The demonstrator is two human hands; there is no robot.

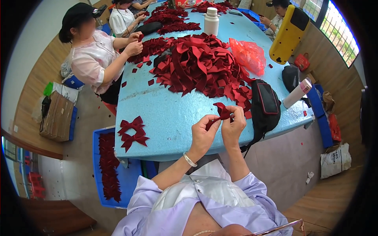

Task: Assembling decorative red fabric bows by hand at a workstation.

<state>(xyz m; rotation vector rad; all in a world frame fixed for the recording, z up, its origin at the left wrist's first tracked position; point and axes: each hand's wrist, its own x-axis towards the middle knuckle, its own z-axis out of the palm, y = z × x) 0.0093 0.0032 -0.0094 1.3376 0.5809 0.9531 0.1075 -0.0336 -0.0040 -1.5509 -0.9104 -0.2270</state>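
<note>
A dark red ribbon piece (223, 111) is pinched between my two hands above the near edge of the table. My left hand (204, 133) has its fingertips closed on the ribbon's lower left end. On its other side, my right hand (233, 125) grips it with thumb and fingers; part of the ribbon is hidden behind them. Just beyond my hands lies a big heap of loose red ribbon pieces (199, 65). Two ribbon bows (135, 125) rest together at the table's near left corner.
Below the left corner stands a blue crate (132, 185) holding rows of red bows (108, 167). A black pouch (267, 112), a pale bottle (296, 94), a red plastic bag (249, 57) and a white bottle (211, 24) stand or lie on the blue table (169, 114). Co-workers sit along both sides.
</note>
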